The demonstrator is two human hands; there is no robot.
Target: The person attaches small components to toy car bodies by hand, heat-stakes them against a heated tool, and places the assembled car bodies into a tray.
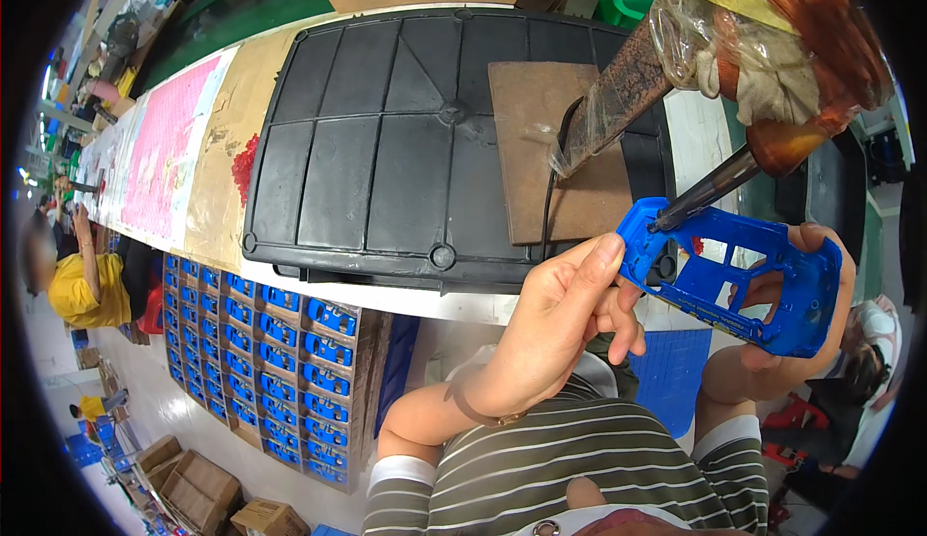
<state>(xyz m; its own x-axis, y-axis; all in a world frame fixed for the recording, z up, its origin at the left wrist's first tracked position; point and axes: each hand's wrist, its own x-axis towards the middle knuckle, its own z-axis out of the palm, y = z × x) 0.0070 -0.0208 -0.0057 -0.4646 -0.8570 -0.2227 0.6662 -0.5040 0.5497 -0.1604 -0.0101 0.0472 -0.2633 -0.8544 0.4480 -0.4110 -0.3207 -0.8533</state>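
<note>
Right hand (787, 328) mostly hidden behind the blue plastic frame (734, 280); only fingertips and part of the palm show through its openings. Tool tip (666, 219) buried in the frame's corner, contact point not visible. Wrapped tool handle (772, 34) cut off at the top edge. Brown board (541, 150) partly covered by the tool. Far people at left blurred, too small to tell.
</note>
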